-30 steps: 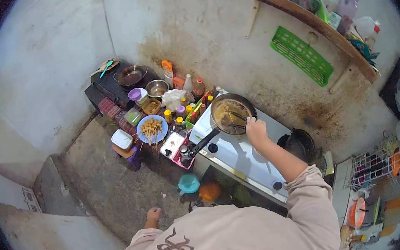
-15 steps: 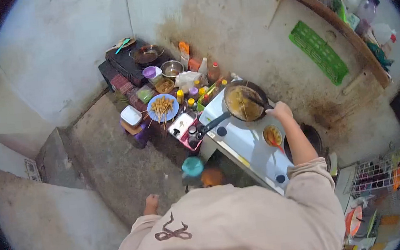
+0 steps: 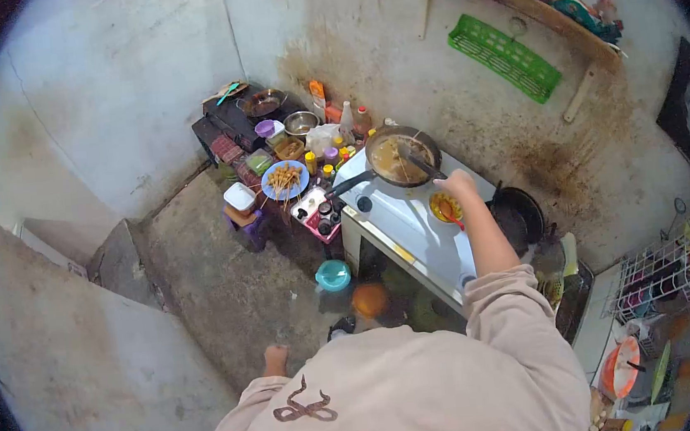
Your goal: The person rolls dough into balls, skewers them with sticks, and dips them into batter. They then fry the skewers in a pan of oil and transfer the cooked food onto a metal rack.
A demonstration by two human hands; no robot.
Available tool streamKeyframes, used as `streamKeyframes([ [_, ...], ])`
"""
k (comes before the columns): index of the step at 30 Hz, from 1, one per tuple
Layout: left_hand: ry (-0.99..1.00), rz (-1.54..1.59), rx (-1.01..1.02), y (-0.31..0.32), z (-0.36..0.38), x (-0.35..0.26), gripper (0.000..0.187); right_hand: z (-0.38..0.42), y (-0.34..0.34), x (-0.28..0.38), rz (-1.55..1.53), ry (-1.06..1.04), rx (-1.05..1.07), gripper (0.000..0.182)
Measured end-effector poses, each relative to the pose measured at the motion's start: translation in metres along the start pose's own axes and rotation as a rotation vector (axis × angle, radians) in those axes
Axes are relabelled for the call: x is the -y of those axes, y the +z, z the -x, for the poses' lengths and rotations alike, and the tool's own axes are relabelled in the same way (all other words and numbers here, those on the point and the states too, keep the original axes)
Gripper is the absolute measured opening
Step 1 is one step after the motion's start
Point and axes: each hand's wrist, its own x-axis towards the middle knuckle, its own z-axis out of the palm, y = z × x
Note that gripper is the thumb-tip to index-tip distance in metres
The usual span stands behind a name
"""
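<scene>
My right hand [image 3: 457,185] is closed around the handle of a dark spatula [image 3: 421,163], whose far end dips into a frying pan [image 3: 352,183]. Brown liquid [image 3: 391,151] fills the pan, and what lies under it is hard to make out. The pan sits on a white stove [image 3: 408,222], its long handle pointing left. Close to my right wrist is a yellow bowl [image 3: 434,204] with a red-handled spoon [image 3: 455,221] in it. My left hand [image 3: 276,360] hangs low at my side, fingers curled in, with nothing visible in it.
Left of the stove, a blue plate [image 3: 270,191] carries several skewers. Bottles [image 3: 362,119], a metal bowl [image 3: 301,123] and a white container [image 3: 240,196] crowd nearby. A dark wok [image 3: 519,214] stands right of my arm. A teal bowl [image 3: 333,276] is low beside the stove.
The view has shifted, so the stove and shelf appear further left. My right hand still grips the spatula, which now sits at a slightly different angle in the pan.
</scene>
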Motion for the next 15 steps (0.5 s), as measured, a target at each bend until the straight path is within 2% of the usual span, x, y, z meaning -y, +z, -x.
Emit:
streamKeyframes([
  [2, 0.014, -0.074, -0.071, 0.013, 0.009, 0.007, 0.024, 0.012, 0.0, -0.009, 0.003, 0.018, 0.017, 0.051],
  [6, 0.139, 0.163, -0.139, 0.019, 0.024, 0.009, 0.02, 0.027, 0.002, -0.025, 0.01, 0.029, 0.05, 0.049],
  [8, 0.167, 0.307, -0.207, 0.035, 0.005, 0.02, 0.017, 0.031, 0.001, -0.025, 0.029, 0.042, 0.046, 0.048],
  [15, 0.13, 0.85, -0.098, 0.006, -0.043, -0.034, 0.014, 0.029, 0.007, 0.014, 0.078, 0.017, -0.012, 0.045],
])
